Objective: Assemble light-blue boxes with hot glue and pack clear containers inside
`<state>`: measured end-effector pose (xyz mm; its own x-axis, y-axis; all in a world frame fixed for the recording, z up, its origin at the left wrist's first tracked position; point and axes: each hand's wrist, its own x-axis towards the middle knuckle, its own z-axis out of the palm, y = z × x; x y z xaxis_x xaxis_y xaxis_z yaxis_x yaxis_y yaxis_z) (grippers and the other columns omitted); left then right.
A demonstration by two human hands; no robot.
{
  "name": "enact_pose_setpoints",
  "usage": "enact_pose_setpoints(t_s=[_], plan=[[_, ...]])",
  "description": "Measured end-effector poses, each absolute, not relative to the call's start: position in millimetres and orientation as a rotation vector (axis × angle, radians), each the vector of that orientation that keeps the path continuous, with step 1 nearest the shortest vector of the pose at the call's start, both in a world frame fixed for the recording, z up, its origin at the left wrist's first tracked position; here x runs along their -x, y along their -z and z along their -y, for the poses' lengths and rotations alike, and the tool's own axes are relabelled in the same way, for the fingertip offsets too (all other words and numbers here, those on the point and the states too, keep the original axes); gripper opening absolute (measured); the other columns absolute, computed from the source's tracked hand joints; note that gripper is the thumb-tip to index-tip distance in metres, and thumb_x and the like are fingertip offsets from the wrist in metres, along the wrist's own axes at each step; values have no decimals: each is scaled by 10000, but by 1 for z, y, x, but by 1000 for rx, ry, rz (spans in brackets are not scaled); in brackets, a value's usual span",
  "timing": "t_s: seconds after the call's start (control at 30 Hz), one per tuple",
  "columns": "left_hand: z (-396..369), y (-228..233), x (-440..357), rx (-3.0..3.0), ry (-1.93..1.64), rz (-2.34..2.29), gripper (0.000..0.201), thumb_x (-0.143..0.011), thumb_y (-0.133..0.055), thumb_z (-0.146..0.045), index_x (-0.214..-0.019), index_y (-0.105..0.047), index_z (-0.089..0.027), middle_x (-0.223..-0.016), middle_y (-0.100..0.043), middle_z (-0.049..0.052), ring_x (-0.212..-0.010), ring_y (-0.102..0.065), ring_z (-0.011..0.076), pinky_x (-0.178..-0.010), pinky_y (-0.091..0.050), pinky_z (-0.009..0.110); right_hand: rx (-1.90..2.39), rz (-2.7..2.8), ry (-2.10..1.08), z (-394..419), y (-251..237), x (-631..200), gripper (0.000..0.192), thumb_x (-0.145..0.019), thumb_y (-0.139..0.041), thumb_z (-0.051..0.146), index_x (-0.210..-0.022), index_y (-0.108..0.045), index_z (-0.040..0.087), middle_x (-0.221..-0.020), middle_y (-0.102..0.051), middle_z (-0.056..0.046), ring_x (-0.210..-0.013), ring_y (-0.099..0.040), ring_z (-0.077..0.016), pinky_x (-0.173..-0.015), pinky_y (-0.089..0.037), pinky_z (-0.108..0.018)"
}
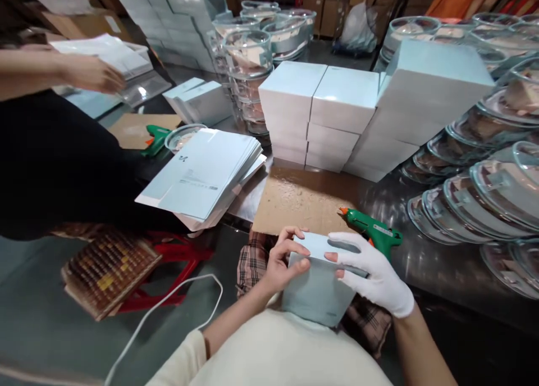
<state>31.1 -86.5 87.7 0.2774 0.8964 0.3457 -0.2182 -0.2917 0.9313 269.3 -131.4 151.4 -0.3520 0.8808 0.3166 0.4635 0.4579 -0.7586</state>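
Observation:
A light blue cardboard box (319, 292) rests against my body at the table's near edge, in my lap area. My bare left hand (287, 258) grips its upper left side, with the thumb on the face towards me. On the upper right, my right hand (370, 271) wears a white glove with some fingertips bare and holds the box's top and near edge. Beyond the hands lies a brown cardboard sheet (301, 198) with glossy marks on it. A green glue gun (374, 228) with an orange nozzle lies right of the sheet, close to my gloved hand.
Stacked pale boxes (290, 99) stand behind the cardboard. Flat printed card sheets (202, 167) are piled to the left. Clear round tubs (497, 178) crowd the right side. At the left a co-worker's hand (95, 74) is near papers; a second glue gun (156, 139) lies nearby. A red stool (177, 262) stands below.

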Motion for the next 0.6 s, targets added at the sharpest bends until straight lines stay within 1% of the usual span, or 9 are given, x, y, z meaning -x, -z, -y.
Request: enact_pose_setpoints(t_s=[0.07, 0.13, 0.17, 0.23, 0.3, 0.37, 0.47, 0.53, 0.6], plan=[[84, -89, -31, -1402, -1336, -696, 406, -860, -798, -593, -826, -695, -202, -1098, -609, 91, -1194, -662, 310, -1048, -529, 508, 1168, 1788, -661, 137, -139, -268, 328, -936, -761, 403, -1250, -752, 306, -1536, -537, -111, -1354, -619, -284, -1117, -544, -449], [78, -91, -29, -1258, -1506, -768, 333, -863, -819, -529, -895, -682, -227, -1135, -630, 62, -1168, -683, 273, -1041, -533, 454, 1255, 1489, -547, 151, -125, -267, 569, -856, -800, 593, -1324, -665, 299, -1538, -500, -128, -1330, -622, -300, -1071, -572, -446], [75, -93, -27, -1140, -1623, -827, 312, -874, -815, -511, -949, -666, -248, -1168, -638, 45, -1157, -691, 249, -1041, -534, 422, 1306, 1359, -497, 160, -119, -265, 636, -831, -774, 682, -1315, -646, 289, -1448, -561, -127, -1240, -661, -284, -1000, -604, -410], [68, -96, -25, -894, -1810, -924, 339, -890, -793, -531, -1051, -618, -289, -1247, -647, 23, -1162, -696, 221, -1055, -531, 380, 1398, 1227, -492, 179, -109, -260, 618, -837, -680, 783, -1174, -681, 265, -1123, -679, -84, -957, -703, -226, -800, -624, -313], [64, -98, -26, -755, -1855, -936, 427, -860, -797, -599, -1082, -579, -307, -1272, -661, 18, -1180, -697, 225, -1065, -537, 370, 1414, 1178, -640, 194, -105, -254, 620, -853, -594, 833, -1020, -699, 245, -937, -692, -64, -806, -686, -210, -691, -603, -284], [63, -99, -29, -699, -1780, -904, 476, -820, -820, -634, -1056, -569, -305, -1215, -695, 7, -1133, -714, 219, -1019, -565, 340, 1340, 1078, -751, 201, -106, -248, 646, -852, -573, 852, -1086, -695, 263, -1063, -726, -87, -890, -724, -245, -751, -627, -325], [65, -99, -38, -588, -1688, -929, 463, -827, -810, -639, -1058, -573, -316, -1017, -718, -42, -882, -719, 161, -797, -604, 241, 1257, 930, -722, 198, -112, -245, 683, -812, -680, 812, -1302, -627, 340, -1391, -667, -103, -1139, -728, -290, -943, -626, -410], [67, -97, -43, -507, -1658, -968, 483, -836, -783, -671, -1118, -576, -338, -966, -712, -53, -783, -694, 150, -698, -603, 226, 1255, 923, -719, 192, -114, -244, 751, -796, -690, 819, -1372, -596, 347, -1432, -660, -123, -1177, -732, -303, -964, -625, -426], [69, -94, -49, -446, -1614, -978, 535, -836, -752, -719, -1180, -571, -351, -1011, -717, -34, -806, -705, 168, -712, -625, 254, 1300, 1001, -701, 186, -115, -241, 801, -846, -528, 888, -1371, -629, 292, -1337, -720, -156, -1119, -761, -316, -913, -646, -432]])
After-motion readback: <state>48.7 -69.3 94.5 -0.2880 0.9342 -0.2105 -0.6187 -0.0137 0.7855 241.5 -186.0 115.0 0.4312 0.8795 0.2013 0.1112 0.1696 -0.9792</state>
